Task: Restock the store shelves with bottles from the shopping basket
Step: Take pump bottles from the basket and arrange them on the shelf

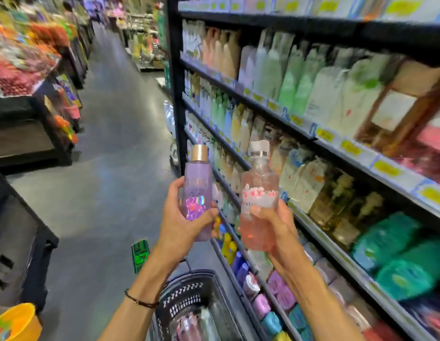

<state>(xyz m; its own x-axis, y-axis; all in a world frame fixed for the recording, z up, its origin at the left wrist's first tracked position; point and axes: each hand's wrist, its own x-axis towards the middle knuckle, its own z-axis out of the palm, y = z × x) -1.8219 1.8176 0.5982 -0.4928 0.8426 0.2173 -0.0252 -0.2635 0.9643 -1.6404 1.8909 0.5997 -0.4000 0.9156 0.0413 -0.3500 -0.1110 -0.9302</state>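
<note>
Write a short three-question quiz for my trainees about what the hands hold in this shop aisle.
1. True or false: the left hand grips the purple bottle.
2. Where is the black basket? A on a shelf; B below the hands; C on the left display.
3. Fill in: the pink bottle is gripped by the ___ hand.
Key: 1 true; 2 B; 3 right hand.

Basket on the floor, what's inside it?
One pinkish bottle shows in the basket, too blurred to tell more. The frame edge cuts off the rest, so anything else inside cannot be seen.
</note>
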